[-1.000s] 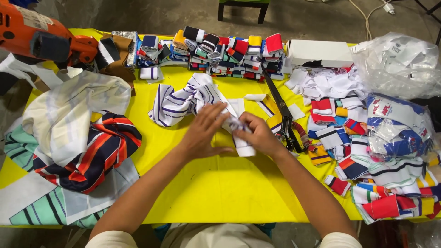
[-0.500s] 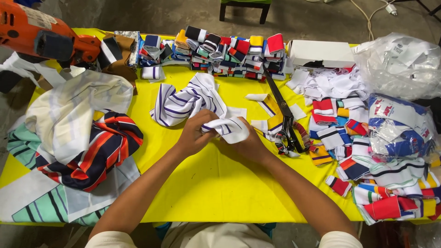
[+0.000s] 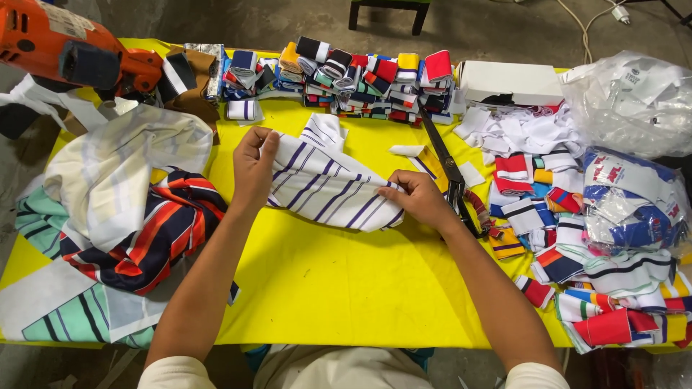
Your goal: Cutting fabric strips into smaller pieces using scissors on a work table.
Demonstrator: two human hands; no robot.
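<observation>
A white knit piece with purple stripes (image 3: pixel 328 184) lies spread on the yellow table (image 3: pixel 339 288). My left hand (image 3: pixel 254 167) grips its left edge. Its right end is pinched by my right hand (image 3: pixel 420 200). Both hands hold the cloth stretched between them, flat against the table. Long black scissors (image 3: pixel 445 169) lie just right of my right hand.
Rolled striped collars (image 3: pixel 360 75) line the far edge. A white box (image 3: pixel 510 81) and plastic bags (image 3: pixel 634 101) sit far right above piles of striped trims (image 3: pixel 577 238). Striped fabric heaps (image 3: pixel 122 209) fill the left, beside an orange cutting machine (image 3: pixel 65 50).
My hands have moved apart from a small folded white piece at the centre. They now hold the larger purple-striped cloth stretched out between them.
</observation>
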